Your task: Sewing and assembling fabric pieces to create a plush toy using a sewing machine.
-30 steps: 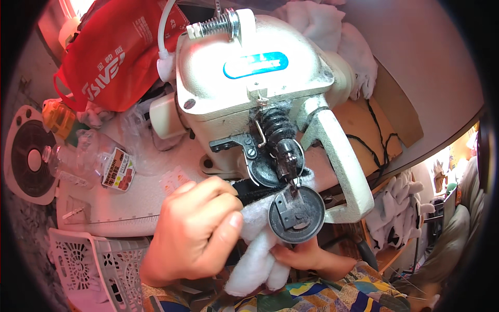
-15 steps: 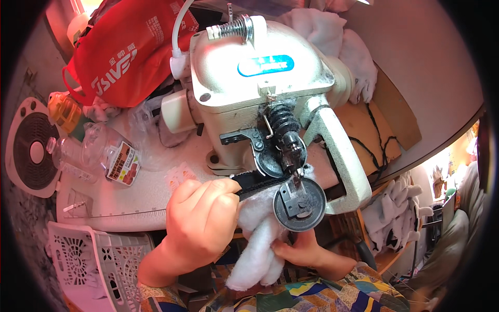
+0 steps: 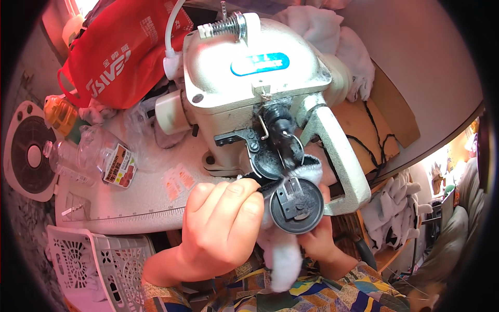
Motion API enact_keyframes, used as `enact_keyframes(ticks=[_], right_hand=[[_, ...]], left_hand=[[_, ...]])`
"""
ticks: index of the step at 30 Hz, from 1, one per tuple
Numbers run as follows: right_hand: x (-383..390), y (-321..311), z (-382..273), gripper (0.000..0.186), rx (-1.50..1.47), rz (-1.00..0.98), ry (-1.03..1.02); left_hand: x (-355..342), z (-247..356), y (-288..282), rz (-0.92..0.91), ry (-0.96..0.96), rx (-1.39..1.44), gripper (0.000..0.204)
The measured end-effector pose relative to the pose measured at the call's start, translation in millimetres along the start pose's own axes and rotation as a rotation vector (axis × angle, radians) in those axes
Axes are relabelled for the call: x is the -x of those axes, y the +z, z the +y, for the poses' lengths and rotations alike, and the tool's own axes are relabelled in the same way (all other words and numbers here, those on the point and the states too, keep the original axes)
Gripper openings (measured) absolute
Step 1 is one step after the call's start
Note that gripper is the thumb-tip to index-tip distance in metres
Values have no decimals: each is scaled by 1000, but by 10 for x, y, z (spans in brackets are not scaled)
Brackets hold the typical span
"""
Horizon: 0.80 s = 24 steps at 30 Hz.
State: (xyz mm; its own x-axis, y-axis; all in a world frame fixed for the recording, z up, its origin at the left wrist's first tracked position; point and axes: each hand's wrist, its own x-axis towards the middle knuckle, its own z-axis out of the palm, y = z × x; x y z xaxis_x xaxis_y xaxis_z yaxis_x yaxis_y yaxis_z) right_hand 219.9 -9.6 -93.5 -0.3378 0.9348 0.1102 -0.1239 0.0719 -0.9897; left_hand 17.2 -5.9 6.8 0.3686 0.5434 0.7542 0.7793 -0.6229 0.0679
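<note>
A cream sewing machine [image 3: 249,88] with a black round feed disc [image 3: 297,206] stands in front of me. White fluffy fabric [image 3: 283,255] edged with a black strip runs past the needle area. It hangs below the disc, and its edge [image 3: 310,167] shows to the right, above the disc. My left hand [image 3: 221,223] is closed, pinching the black-edged fabric just left of the disc. My right hand [image 3: 318,239] curls round the fabric behind and below the disc; the disc hides part of its fingers.
At the left are a red bag [image 3: 122,57], a clear plastic jar [image 3: 99,148], an orange-capped bottle [image 3: 61,113] and a fan [image 3: 34,156]. A white plastic basket [image 3: 99,260] stands lower left. White fabric pieces [image 3: 391,210] lie at the right and behind the machine.
My left hand has moved right, closer to the disc. The fabric has shifted, with its edge now curving up right of the needle. My right hand has moved up beside the disc.
</note>
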Motion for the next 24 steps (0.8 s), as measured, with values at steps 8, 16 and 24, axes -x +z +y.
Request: enact_keyframes(ticks=[8, 16, 24], right_hand=[[0, 226, -302, 69, -58, -222, 121], [6, 75, -110, 65, -323, -383, 302], [-3, 75, -57, 61, -182, -307, 218]], left_hand=[[-138, 26, -184, -237, -121, 64, 23], [196, -272, -185, -113, -301, 584, 8], [220, -273, -175, -20, -241, 390, 17]])
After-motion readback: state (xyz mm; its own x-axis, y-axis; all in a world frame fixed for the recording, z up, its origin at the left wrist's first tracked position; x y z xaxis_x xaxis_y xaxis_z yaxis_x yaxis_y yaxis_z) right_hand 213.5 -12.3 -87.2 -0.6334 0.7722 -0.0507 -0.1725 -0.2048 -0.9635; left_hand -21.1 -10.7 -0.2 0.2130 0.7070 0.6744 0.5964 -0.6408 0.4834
